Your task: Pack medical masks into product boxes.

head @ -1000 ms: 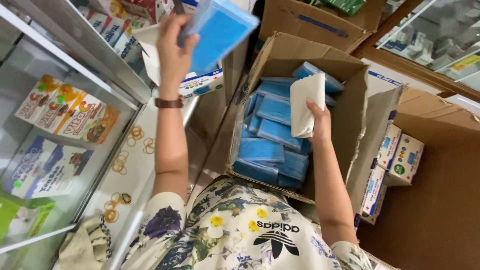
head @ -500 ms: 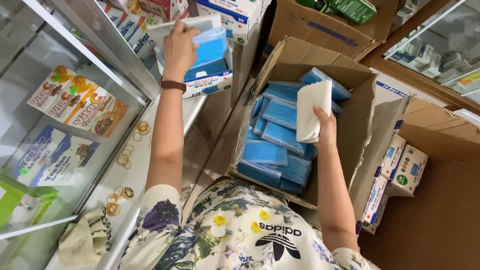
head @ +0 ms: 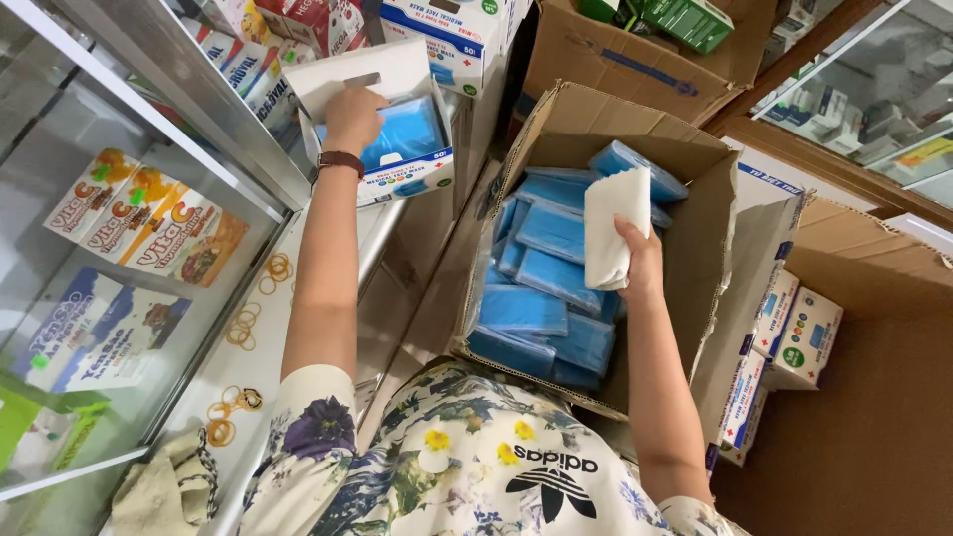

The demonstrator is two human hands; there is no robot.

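My left hand [head: 352, 117] is up at the open mask box [head: 392, 129] on the counter edge, fingers curled and pressing down on the blue pack [head: 405, 134] that lies inside it; whether they pinch the pack or only push on it I cannot tell. My right hand [head: 640, 260] hangs over the carton [head: 715, 199] and clasps a folded white flat [head: 611, 226], thumb on one face, fingers behind.

As I judge it, one pack is in its box, but the box flap stands open and is not yet closed. The flat in my right hand is not yet opened into a box, and the carton holds many more blue packs [head: 541, 288], so most of the work is left.

The pack in the box lies flat, its long axis along the box, running from me towards the shelf. The white flat stands nearly upright, long axis up and down, its top tipped slightly away.
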